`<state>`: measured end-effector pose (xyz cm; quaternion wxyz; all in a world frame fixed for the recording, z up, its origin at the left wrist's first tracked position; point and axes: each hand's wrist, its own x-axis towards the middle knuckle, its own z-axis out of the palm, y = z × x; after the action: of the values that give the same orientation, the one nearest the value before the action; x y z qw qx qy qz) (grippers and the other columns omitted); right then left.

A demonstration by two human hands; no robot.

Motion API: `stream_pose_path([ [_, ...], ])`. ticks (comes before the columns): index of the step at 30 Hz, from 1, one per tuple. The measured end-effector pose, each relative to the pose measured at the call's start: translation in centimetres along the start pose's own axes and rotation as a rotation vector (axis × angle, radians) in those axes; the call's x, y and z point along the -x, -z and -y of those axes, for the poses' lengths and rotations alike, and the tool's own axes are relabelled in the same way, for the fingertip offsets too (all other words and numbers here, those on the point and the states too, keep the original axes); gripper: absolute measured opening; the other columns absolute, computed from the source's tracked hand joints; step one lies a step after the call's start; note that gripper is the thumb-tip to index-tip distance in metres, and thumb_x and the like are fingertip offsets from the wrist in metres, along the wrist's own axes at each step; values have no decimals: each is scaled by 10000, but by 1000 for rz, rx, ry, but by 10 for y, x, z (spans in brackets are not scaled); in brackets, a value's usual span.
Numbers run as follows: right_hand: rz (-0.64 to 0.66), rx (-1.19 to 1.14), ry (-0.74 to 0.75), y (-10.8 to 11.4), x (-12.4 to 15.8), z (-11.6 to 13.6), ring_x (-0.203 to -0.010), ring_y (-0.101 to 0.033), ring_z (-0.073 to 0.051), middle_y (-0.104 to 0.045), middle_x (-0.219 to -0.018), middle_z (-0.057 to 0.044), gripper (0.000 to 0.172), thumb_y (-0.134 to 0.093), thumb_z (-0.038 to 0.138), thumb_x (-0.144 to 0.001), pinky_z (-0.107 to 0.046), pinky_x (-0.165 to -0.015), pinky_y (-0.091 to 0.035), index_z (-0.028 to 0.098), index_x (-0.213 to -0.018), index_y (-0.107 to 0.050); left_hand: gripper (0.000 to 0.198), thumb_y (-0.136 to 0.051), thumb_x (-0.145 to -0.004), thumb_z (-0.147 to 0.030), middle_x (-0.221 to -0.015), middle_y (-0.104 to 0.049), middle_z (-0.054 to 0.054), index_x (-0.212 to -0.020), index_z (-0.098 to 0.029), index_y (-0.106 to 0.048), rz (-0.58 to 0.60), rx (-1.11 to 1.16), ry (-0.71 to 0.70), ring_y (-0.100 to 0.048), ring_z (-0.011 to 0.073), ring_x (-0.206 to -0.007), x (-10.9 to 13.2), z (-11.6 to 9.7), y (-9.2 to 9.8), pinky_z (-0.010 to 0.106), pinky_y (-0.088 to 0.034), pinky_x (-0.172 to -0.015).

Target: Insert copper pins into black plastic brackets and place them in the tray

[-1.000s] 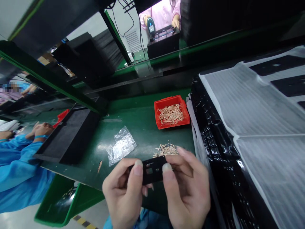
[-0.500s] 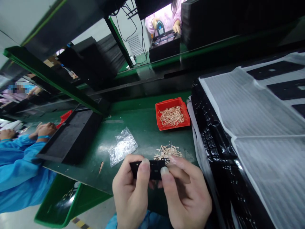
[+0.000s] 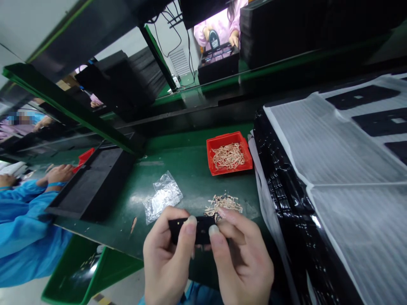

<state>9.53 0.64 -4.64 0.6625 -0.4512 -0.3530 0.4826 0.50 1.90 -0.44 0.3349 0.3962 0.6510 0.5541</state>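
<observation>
Both my hands hold one small flat black plastic part (image 3: 199,229) just above the near edge of the green table (image 3: 190,169). My left hand (image 3: 168,258) grips its left end, thumb on top. My right hand (image 3: 241,258) pinches its right end, thumb pressed on the face. Just beyond my fingers lies a loose heap of small tan pieces (image 3: 224,203). A red tray (image 3: 229,153) filled with the same tan pieces sits farther back.
A crumpled clear plastic bag (image 3: 162,195) lies left of the heap. A black tray (image 3: 92,182) sits at the left. At right is a tall stack of black trays (image 3: 286,190) topped with white foam sheets (image 3: 333,144). A co-worker's blue sleeve (image 3: 22,220) is at far left; another person in pink (image 3: 219,25) works behind.
The black part has tipped flatter, so its cut-out face no longer shows. My hands have shifted slightly left and closer together.
</observation>
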Motion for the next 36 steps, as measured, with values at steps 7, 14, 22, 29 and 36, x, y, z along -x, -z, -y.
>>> stream_pose_path([
  [7, 36, 38, 41, 1, -1, -1, -790, -791, -152, -827, -916, -20, 360, -697, 119, -937, -240, -714, -695, 274, -1256, -761, 251, -774, -955, -447, -620, -608, -36, -873, -219, -708, 91, -28, -65, -563, 84, -498, -1, 3, 17, 131, -503, -471],
  [14, 72, 80, 102, 0, 2, -3, -861, -809, -136, -846, -1033, 7, 364, -696, 177, -962, -231, -792, -684, 366, -1269, -750, 235, -803, -912, -344, -586, -587, -62, -773, -214, -665, 18, -111, -145, -528, 69, -435, 0, -4, 12, 136, -475, -433],
  [22, 76, 195, 151, 3, 0, 4, -843, -788, -106, -834, -1044, 38, 394, -708, 146, -934, -217, -874, -663, 403, -1229, -761, 368, -759, -945, -431, -533, -493, -70, -698, -216, -591, -113, -278, -160, -421, 72, -429, 2, -5, 6, 139, -345, -376],
  [29, 69, 212, 191, 7, -1, -3, -832, -794, -97, -838, -956, 39, 212, -734, 205, -947, -132, -790, -640, 346, -1095, -789, 414, -554, -1047, -574, -566, -642, -24, -934, -216, -730, -109, -212, -1, -585, 115, -491, 22, -24, 14, 164, -463, -484],
  [36, 214, 301, 580, 11, -20, -8, -830, -791, -79, -849, -963, 41, 253, -651, 147, -973, -141, -875, -632, 272, -1168, -750, 356, -543, -1071, -462, -526, -625, -48, -891, -219, -731, -50, -314, -78, -535, 82, -389, 21, -22, 23, 140, -420, -405],
])
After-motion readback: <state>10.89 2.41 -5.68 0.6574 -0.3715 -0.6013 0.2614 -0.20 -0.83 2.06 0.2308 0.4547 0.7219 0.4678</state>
